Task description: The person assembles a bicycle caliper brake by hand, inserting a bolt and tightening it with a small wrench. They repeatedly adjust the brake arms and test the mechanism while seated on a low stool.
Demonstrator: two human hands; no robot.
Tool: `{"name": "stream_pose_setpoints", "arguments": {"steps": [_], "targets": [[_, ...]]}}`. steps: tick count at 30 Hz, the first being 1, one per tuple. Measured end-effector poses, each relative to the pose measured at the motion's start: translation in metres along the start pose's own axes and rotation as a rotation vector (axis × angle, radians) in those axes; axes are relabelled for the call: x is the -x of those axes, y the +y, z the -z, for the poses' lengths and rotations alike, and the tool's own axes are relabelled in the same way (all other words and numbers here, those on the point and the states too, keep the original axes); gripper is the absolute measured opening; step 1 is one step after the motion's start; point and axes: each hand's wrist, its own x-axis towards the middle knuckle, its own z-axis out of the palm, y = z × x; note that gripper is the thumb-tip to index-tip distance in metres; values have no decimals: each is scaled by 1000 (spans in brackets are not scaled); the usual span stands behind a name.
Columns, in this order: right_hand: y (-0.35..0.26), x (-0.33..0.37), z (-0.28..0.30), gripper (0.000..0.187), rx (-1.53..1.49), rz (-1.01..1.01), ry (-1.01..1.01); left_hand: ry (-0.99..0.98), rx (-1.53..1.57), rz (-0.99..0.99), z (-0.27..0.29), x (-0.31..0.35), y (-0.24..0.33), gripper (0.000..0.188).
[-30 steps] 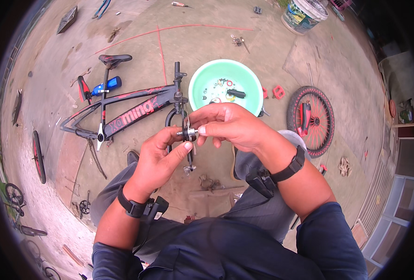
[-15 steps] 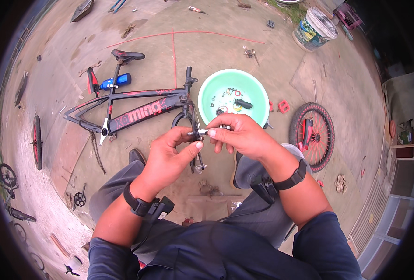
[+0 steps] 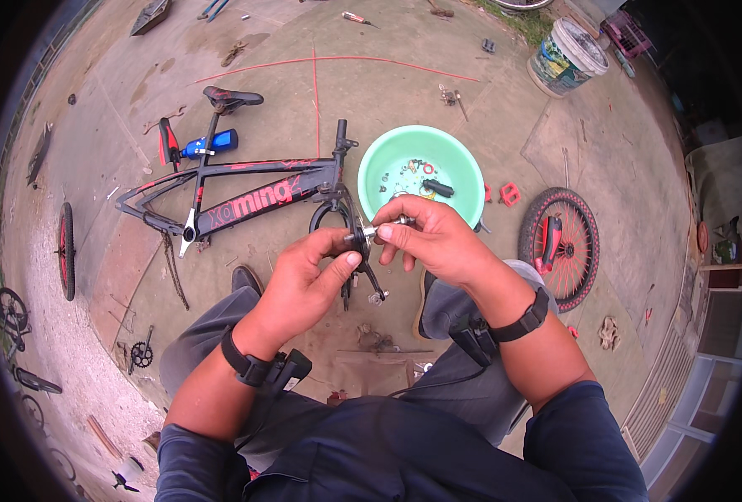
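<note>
In front of the bicycle frame's fork, my two hands meet over a small metal part. My left hand (image 3: 319, 272) pinches its black, disc-shaped end (image 3: 355, 240) between thumb and fingers. My right hand (image 3: 429, 234) grips a short silver, axle-like rod (image 3: 394, 226), whose tip shows past the fingers. Between the hands the silver and black pieces touch; whether they are joined I cannot tell. Just beyond lies the black bicycle frame (image 3: 250, 201) with red lettering, its saddle (image 3: 233, 98) and fork (image 3: 369, 272) attached. My fingers partly cover the fork.
A pale green basin (image 3: 375, 167) with small parts and a black piece stands beyond my right hand. Right of it are red pedals (image 3: 509, 195) and a red-spoked wheel (image 3: 584, 247). Another wheel (image 3: 67, 251), a crankset (image 3: 142, 354) and a chain (image 3: 173, 272) lie left. A bucket (image 3: 555, 63) stands back right.
The small metal part has tilted in my hands, its silver rod now sloping up toward the right. More of the rod shows beyond my right fingers. My hands stay nearly in place.
</note>
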Motion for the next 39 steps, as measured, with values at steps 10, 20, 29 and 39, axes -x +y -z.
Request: {"name": "stream_pose_setpoints", "arguments": {"steps": [10,20,29,39], "targets": [[-2,2,-2,16,97,7,20,-19,16,13,0,0,-6,19],[6,4,-11,16,11,30,72,-17,102,36,0,-4,-10,17],[6,6,-14,15,-9,35,91,-34,228,69,1,-6,-10,15],[9,5,-16,15,-2,91,115,-29,275,89,0,-9,-9,12]]}}
